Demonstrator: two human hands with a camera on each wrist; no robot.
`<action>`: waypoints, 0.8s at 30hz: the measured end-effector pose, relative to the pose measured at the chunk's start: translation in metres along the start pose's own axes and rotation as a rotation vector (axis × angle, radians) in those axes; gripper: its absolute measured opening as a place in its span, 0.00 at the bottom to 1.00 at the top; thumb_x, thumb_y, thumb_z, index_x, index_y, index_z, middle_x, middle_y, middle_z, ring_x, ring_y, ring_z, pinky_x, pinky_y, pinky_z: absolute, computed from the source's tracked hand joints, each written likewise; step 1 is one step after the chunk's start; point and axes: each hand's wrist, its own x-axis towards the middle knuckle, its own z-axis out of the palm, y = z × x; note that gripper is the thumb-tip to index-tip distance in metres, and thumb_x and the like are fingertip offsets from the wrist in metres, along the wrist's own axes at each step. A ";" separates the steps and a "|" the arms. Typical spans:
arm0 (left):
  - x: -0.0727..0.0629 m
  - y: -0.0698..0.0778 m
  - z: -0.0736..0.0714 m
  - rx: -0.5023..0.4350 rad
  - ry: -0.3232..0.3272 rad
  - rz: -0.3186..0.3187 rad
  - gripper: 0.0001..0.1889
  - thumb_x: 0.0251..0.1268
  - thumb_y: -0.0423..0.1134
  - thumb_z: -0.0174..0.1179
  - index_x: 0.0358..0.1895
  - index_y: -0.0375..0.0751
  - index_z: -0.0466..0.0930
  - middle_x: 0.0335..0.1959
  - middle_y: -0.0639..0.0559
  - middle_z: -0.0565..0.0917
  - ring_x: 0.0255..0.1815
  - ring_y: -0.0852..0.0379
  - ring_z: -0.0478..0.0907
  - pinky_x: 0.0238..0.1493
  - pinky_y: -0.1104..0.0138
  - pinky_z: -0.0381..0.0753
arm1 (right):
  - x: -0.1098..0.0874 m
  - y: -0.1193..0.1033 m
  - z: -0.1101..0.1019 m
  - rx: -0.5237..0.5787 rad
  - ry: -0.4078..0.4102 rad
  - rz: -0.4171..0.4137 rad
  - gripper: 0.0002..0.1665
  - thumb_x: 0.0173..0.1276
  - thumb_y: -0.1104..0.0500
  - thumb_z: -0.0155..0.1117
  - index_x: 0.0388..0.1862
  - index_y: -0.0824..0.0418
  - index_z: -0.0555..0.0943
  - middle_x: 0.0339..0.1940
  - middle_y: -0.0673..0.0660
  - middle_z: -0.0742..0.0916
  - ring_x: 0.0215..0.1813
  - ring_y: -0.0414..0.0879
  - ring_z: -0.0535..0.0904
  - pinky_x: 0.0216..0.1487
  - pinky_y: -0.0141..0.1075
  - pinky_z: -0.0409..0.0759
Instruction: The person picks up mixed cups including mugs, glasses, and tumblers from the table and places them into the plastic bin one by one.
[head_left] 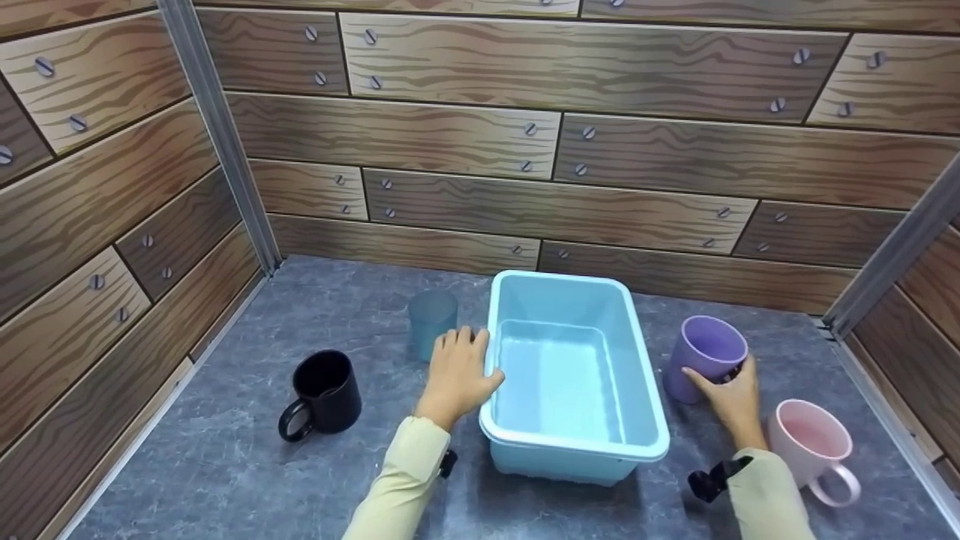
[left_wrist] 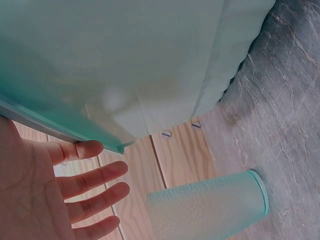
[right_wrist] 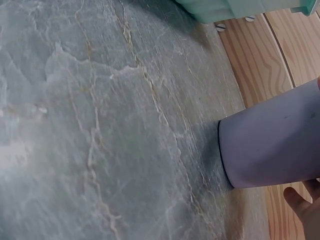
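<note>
A light blue plastic basin (head_left: 559, 375) stands in the middle of the table, and my left hand (head_left: 459, 369) rests at its left rim, fingers extended along the outside and thumb over the edge. Just beyond those fingertips is a translucent teal cup (head_left: 433, 319), seen with its textured side in the left wrist view (left_wrist: 210, 207). On the basin's right, my right hand (head_left: 731, 394) grips a purple cup (head_left: 686, 367) near its rim, thumb on the near side and fingers round the right. In the right wrist view the purple cup (right_wrist: 272, 140) has its base close to the table surface.
A black mug (head_left: 337, 397) stands at the left with its handle toward the front. The pink mug (head_left: 810, 439) stands at the right, beside the right forearm. Wood-patterned walls (head_left: 480, 142) enclose the back and both sides of the grey marbled table (head_left: 225, 457).
</note>
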 end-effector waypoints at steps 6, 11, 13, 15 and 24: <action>-0.001 0.001 0.001 0.008 0.003 0.000 0.29 0.59 0.54 0.55 0.60 0.41 0.69 0.54 0.40 0.74 0.56 0.42 0.70 0.61 0.49 0.66 | -0.002 0.002 0.001 -0.007 0.015 -0.007 0.53 0.52 0.66 0.70 0.70 0.74 0.49 0.67 0.73 0.64 0.68 0.62 0.61 0.71 0.52 0.58; -0.002 0.002 0.000 0.001 -0.013 -0.004 0.30 0.60 0.54 0.54 0.62 0.41 0.68 0.55 0.39 0.74 0.57 0.41 0.70 0.62 0.49 0.65 | -0.003 0.004 0.002 -0.008 0.012 -0.006 0.53 0.52 0.66 0.70 0.70 0.74 0.49 0.67 0.73 0.64 0.69 0.63 0.60 0.70 0.53 0.58; -0.001 0.002 0.000 -0.001 -0.015 -0.003 0.30 0.60 0.54 0.54 0.62 0.41 0.67 0.56 0.39 0.73 0.58 0.41 0.69 0.62 0.49 0.64 | -0.003 0.005 0.001 -0.009 0.011 -0.006 0.53 0.52 0.66 0.70 0.70 0.74 0.49 0.67 0.74 0.64 0.69 0.63 0.60 0.70 0.53 0.58; -0.001 0.002 0.000 -0.001 -0.014 -0.003 0.30 0.60 0.54 0.54 0.62 0.41 0.67 0.56 0.39 0.73 0.58 0.42 0.70 0.63 0.49 0.64 | -0.003 0.005 0.002 -0.006 0.010 -0.007 0.53 0.52 0.66 0.70 0.70 0.74 0.49 0.67 0.74 0.64 0.69 0.63 0.60 0.70 0.53 0.58; 0.000 0.000 -0.001 -0.007 -0.015 -0.009 0.30 0.60 0.54 0.54 0.62 0.41 0.67 0.56 0.40 0.73 0.58 0.42 0.69 0.63 0.49 0.64 | 0.000 0.006 0.005 -0.001 0.005 -0.003 0.53 0.52 0.67 0.70 0.70 0.73 0.49 0.67 0.74 0.64 0.70 0.64 0.60 0.70 0.53 0.58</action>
